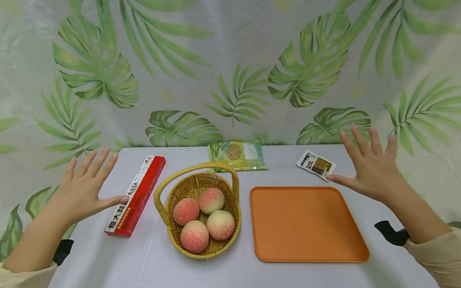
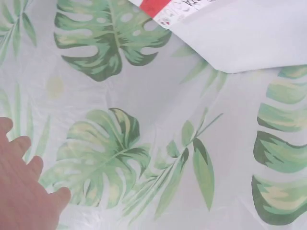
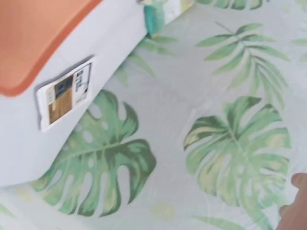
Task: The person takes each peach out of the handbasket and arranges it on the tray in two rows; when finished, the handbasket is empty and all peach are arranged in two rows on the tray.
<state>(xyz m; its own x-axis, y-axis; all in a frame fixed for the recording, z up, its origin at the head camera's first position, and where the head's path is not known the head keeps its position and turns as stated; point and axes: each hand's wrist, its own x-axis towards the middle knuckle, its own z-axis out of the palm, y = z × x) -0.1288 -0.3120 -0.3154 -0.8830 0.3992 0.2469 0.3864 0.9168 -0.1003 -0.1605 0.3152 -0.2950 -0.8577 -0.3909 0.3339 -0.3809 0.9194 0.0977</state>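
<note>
My left hand (image 1: 84, 192) is held out with fingers spread, its thumb overlapping the red and white pasta box (image 1: 138, 196) in the head view. On the other side my right hand (image 1: 374, 170) is spread too, its thumb tip over the edge of a small white packet (image 1: 317, 165). Neither hand holds anything. Between them stands a wicker basket (image 1: 235, 200) with a raised handle, holding several pink and cream peaches (image 1: 194, 237). An orange tray (image 1: 306, 224) lies flat right of the basket.
A green and yellow bag (image 1: 235, 155) with a picture of round grains lies behind the basket, at the white table's (image 1: 151, 264) back edge. A leaf-printed cloth (image 1: 248, 52) hangs behind the table and shows at both sides.
</note>
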